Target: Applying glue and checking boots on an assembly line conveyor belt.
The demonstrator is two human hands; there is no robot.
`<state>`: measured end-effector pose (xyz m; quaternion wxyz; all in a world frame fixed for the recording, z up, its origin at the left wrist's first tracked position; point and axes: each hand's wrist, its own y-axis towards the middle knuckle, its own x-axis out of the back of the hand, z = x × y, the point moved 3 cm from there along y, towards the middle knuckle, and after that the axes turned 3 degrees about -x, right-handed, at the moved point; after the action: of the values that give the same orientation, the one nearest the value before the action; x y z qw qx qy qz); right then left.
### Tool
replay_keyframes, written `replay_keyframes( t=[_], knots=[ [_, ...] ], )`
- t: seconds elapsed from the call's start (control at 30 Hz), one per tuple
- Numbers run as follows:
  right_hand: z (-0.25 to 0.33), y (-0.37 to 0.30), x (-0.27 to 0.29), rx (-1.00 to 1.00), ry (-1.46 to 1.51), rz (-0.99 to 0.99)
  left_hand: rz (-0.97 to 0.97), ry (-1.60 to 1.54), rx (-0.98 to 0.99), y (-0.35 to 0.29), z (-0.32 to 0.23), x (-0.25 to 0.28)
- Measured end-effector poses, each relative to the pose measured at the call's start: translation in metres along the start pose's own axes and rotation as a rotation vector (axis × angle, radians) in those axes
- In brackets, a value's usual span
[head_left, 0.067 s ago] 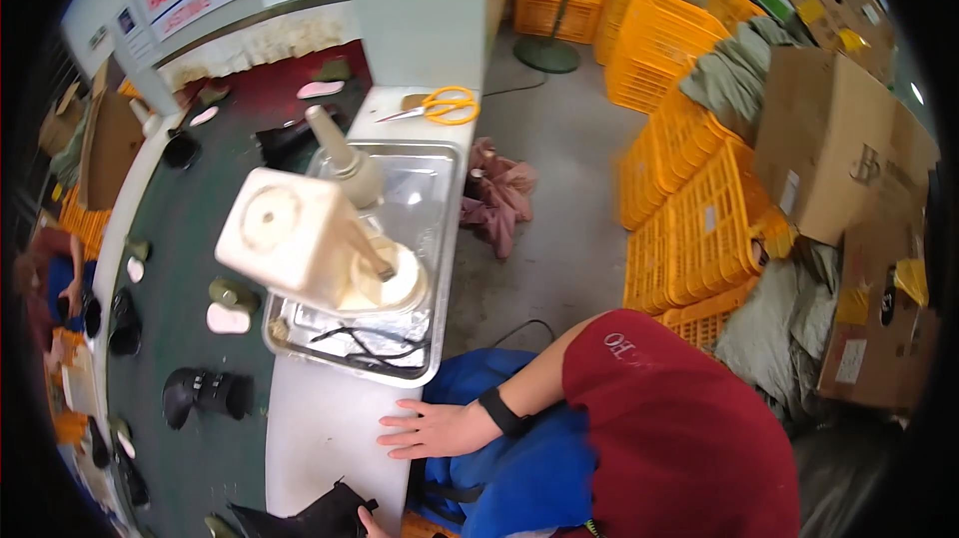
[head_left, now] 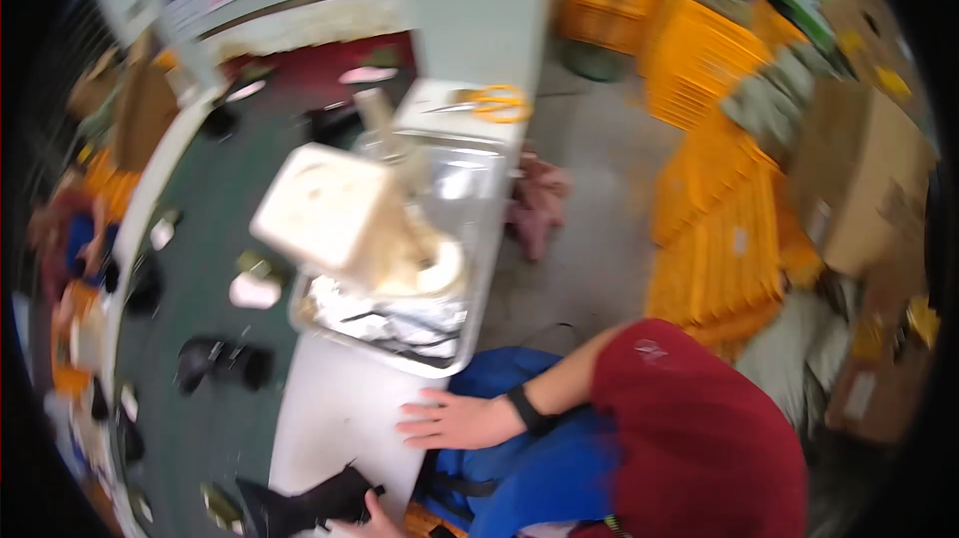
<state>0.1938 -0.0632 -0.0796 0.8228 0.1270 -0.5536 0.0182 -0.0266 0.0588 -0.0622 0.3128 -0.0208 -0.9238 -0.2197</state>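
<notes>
My right hand (head_left: pixel 463 420), with a dark band on its wrist, lies flat with fingers stretched on the edge of the white ledge (head_left: pixel 335 408). At the lower edge my left hand (head_left: pixel 372 520) is partly cut off by the frame. Its fingers are closed at the top of a black boot (head_left: pixel 325 501) that lies on its side over the ledge. Beyond my right hand stands a metal tray (head_left: pixel 462 176) holding a blurred white square container (head_left: pixel 325 203), a pale bottle with a long nozzle (head_left: pixel 378 123) and dark cords.
A green conveyor belt (head_left: pixel 215 273) runs along the left, bearing another black boot (head_left: pixel 225 365) and pink-soled pieces. Orange-handled scissors (head_left: pixel 502 104) lie past the tray. Orange crates (head_left: pixel 714 228), cardboard boxes (head_left: pixel 849 178) and a pink cloth (head_left: pixel 539 203) stand or lie to the right.
The view has swung left, so the surroundings sit further right and look blurred. More of the black boot and my left hand shows. My right hand stays flat on the ledge.
</notes>
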Motion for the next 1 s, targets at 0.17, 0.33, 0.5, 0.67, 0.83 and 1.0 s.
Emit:
replay_keyframes(
  t=[0.17, 0.33, 0.5, 0.67, 0.83, 1.0],
  knots=[
    [0.007, 0.01, 0.024, 0.018, -0.079, 0.203, 0.018, 0.046, 0.381, -0.016, 0.014, -0.001],
    [0.015, 0.019, 0.037, 0.045, -0.165, 0.341, 0.07, -0.173, 0.123, 0.001, 0.005, -0.004],
    [0.018, 0.018, 0.033, 0.098, -0.215, 0.304, 0.084, -0.153, 0.134, 0.004, 0.001, 0.0],
    [0.015, 0.015, 0.028, 0.102, -0.227, 0.301, 0.078, -0.158, 0.13, 0.005, 0.001, 0.0],
    [0.015, 0.015, 0.027, 0.105, -0.217, 0.285, 0.07, -0.144, 0.154, 0.006, -0.003, 0.002],
    [0.014, 0.014, 0.023, 0.094, -0.165, 0.317, 0.071, -0.15, 0.203, 0.005, 0.0, 0.001]
  ],
)
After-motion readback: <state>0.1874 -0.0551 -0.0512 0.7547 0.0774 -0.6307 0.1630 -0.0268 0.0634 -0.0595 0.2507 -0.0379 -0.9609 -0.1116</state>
